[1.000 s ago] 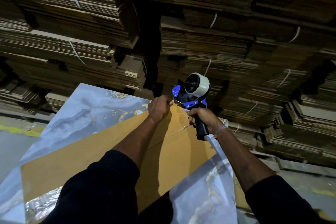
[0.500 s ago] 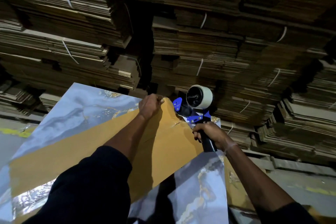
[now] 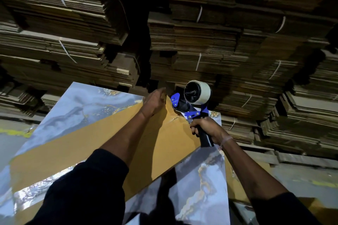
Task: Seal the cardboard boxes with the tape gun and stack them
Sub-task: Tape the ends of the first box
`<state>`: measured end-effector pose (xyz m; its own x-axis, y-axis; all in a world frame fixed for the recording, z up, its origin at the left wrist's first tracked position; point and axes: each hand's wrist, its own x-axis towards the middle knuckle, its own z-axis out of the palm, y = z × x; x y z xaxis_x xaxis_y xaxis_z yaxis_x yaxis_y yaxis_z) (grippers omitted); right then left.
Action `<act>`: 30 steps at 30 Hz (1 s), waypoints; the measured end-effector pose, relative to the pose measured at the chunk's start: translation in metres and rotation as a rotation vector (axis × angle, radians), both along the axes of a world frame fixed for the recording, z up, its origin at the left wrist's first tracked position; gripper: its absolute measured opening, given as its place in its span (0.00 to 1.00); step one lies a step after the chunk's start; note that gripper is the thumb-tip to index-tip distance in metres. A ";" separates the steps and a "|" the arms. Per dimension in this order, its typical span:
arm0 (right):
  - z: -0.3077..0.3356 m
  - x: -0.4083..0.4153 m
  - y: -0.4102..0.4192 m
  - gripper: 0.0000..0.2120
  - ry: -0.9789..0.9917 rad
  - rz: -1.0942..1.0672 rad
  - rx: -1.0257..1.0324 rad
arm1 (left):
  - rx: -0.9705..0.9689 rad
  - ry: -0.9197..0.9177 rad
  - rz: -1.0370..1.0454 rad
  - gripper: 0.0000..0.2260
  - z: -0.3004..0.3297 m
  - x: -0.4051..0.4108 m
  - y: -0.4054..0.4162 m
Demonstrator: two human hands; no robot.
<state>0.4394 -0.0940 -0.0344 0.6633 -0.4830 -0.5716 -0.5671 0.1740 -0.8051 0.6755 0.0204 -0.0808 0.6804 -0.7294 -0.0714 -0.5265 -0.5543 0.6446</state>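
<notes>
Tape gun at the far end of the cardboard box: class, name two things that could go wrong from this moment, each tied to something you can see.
1. The left hand lies at the far edge right beside the tape gun, so the fingers could get caught by it.
2. The cardboard box rests skewed across the marbled table; the right hand's pull might slide it and run the tape crooked.

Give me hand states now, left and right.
Left hand: open, pressing the cardboard box flap at its far end.
Right hand: gripping the tape gun handle.
</notes>
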 end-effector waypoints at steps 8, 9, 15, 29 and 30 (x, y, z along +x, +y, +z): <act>-0.003 -0.001 -0.009 0.08 -0.016 0.023 0.079 | -0.043 -0.075 -0.050 0.18 -0.011 -0.001 0.008; -0.003 -0.002 -0.010 0.08 -0.017 0.025 0.082 | -0.033 -0.094 -0.063 0.19 -0.012 0.000 0.009; -0.003 -0.005 -0.011 0.10 -0.036 0.047 0.106 | 0.005 -0.099 -0.085 0.21 -0.011 0.000 0.009; -0.029 -0.068 -0.005 0.14 -0.031 0.018 -0.030 | -0.008 -0.089 -0.027 0.19 -0.011 -0.005 0.009; -0.031 -0.068 -0.004 0.15 -0.033 0.026 -0.046 | -0.019 -0.076 -0.035 0.19 -0.010 -0.004 0.009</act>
